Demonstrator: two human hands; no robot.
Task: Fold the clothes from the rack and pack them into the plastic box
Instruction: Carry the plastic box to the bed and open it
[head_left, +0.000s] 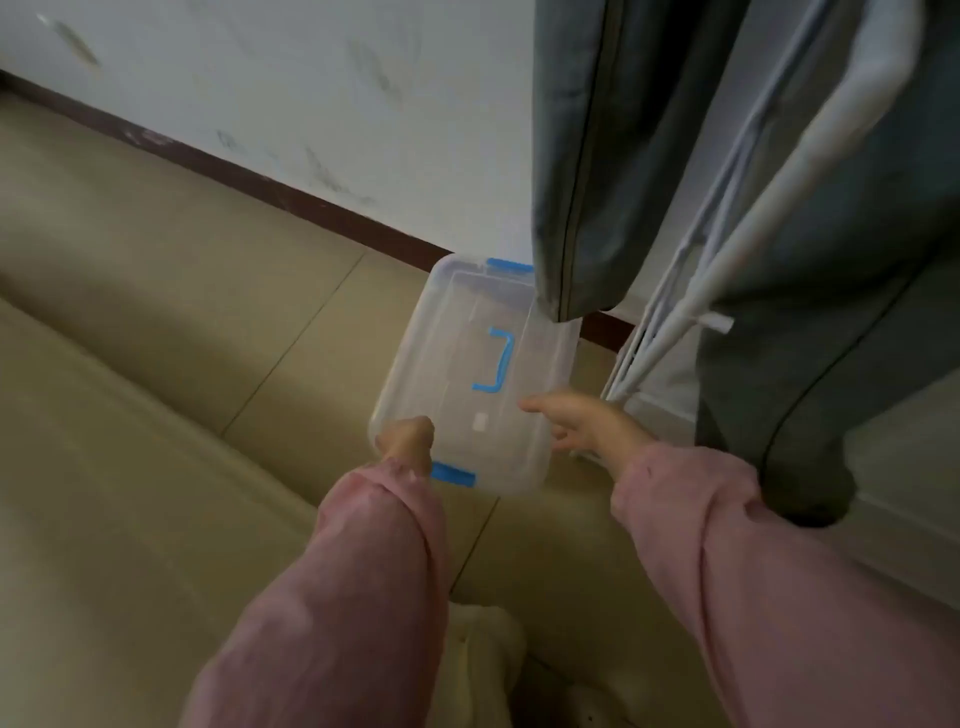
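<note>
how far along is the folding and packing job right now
Done: nothing visible yet. The grey garments hang on the white tube rack, and the clear plastic box with blue latches sits closed, no clothes showing through it. In hand: the left hand grips the box's near corner while the right hand reaches open toward its side. Left: opening the box, then taking down, folding and packing everything.

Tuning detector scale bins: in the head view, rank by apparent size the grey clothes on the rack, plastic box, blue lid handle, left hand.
1. grey clothes on the rack
2. plastic box
3. blue lid handle and left hand: these look about alike, so unranked
</note>
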